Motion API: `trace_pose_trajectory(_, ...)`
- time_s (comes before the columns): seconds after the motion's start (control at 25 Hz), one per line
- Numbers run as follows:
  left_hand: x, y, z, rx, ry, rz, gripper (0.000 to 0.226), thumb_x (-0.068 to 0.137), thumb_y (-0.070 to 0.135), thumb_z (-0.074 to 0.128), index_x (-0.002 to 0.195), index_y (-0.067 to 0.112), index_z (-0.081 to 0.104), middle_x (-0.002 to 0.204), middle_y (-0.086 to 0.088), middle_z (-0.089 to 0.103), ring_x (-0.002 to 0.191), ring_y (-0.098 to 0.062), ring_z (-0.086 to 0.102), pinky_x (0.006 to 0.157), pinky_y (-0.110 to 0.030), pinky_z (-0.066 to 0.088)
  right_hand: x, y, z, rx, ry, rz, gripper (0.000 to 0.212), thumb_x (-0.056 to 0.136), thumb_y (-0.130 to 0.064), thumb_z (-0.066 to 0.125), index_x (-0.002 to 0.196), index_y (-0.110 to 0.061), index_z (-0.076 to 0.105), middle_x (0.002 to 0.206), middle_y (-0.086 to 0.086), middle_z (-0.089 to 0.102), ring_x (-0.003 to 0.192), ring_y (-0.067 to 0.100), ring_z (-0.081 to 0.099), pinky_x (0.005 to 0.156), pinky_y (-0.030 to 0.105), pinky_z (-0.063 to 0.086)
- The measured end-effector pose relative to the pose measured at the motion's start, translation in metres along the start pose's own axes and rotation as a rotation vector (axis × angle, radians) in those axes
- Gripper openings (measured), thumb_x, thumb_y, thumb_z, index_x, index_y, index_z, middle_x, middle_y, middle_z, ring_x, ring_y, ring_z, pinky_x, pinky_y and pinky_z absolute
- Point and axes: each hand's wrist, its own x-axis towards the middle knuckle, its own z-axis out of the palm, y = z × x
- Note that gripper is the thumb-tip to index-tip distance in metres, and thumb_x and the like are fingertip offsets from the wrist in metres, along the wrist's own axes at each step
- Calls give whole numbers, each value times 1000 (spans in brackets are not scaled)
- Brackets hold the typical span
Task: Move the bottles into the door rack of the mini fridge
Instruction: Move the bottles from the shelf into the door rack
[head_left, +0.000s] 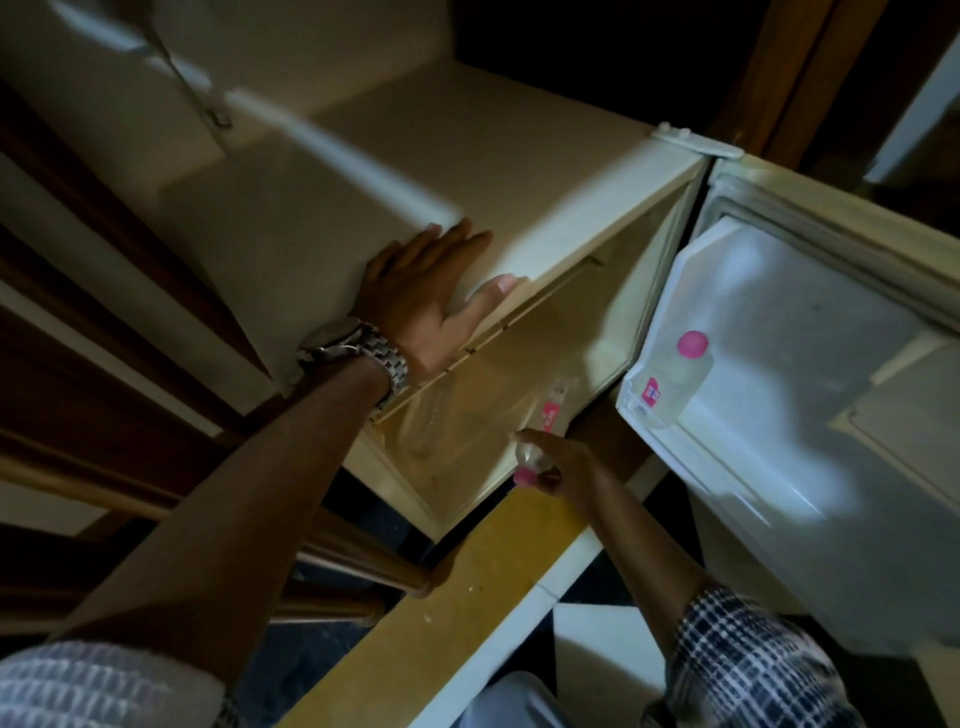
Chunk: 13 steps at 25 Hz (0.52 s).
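One bottle (685, 371) with a pink cap already stands in the door rack (675, 431), at its hinge-side corner. From the head view, the right hand (558, 462) is closed around a second bottle (532, 457) by its neck, at the mini fridge (415, 171) opening's lower edge. The left hand (426, 291) lies flat and empty on the fridge top's front edge. Held only near the cap, the bottle could slip or knock the rack rim.

The bottle (537, 441) in the right hand (563, 465) is blurry, and fingers hide its neck. The door rack (644, 410) wall hides the bottom of another bottle (680, 371). The fridge door (831, 364) runs off the picture's right side.
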Motion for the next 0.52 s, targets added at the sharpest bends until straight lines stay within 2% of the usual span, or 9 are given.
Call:
trace_pose_trajectory(0.08,0,-3,0,5,-2,10,73,91,76,16,154,40,25,166,12,18,152,-10,12,121,-43,8,-14,10,-14,-52,60,8,72,73,-31,93,131,-2,62,105,12,68,85,23,65,63,29,56)
trace_pose_trajectory(0.12,1,-3,0,5,0,14,74,91,76,16,154,40,26,166,12,18,152,-11,12,120,-43,8,-22,15,-22,-122,159,-86,66,75,-33,91,127,-3,64,104,11,71,86,24,67,64,29,56)
trace_pose_trajectory(0.24,2,-2,0,1,6,13,75,90,78,15,154,41,25,165,13,19,152,-12,14,120,-43,9,-62,30,-52,-363,541,-578,33,74,-31,86,101,-17,73,92,-1,75,91,24,74,67,24,51)
trace_pose_trajectory(0.32,0,-1,-1,10,0,14,75,90,78,16,154,40,26,165,12,20,152,-13,15,120,-44,10,-97,42,-69,-310,651,-825,40,71,-27,87,108,-23,70,98,-5,75,95,19,72,78,28,56)
trace_pose_trajectory(0.4,-1,0,-2,14,4,16,75,90,78,17,154,40,27,165,11,21,152,-14,16,120,-44,11,-118,39,-79,-105,747,-1032,53,72,-22,89,118,-24,64,109,-5,73,101,19,70,86,30,59)
trace_pose_trajectory(0.44,0,1,-2,13,8,18,75,90,77,18,154,39,27,165,11,21,152,-14,16,120,-44,11,-121,32,-84,-24,794,-1100,54,75,-19,87,123,-22,62,114,-4,70,106,21,68,90,31,57)
trace_pose_trajectory(0.52,0,3,-3,12,4,19,73,91,75,20,154,38,28,165,10,22,152,-14,16,120,-44,11,-123,22,-91,-49,928,-1174,55,83,-11,80,134,-12,58,129,2,65,121,24,58,104,31,47)
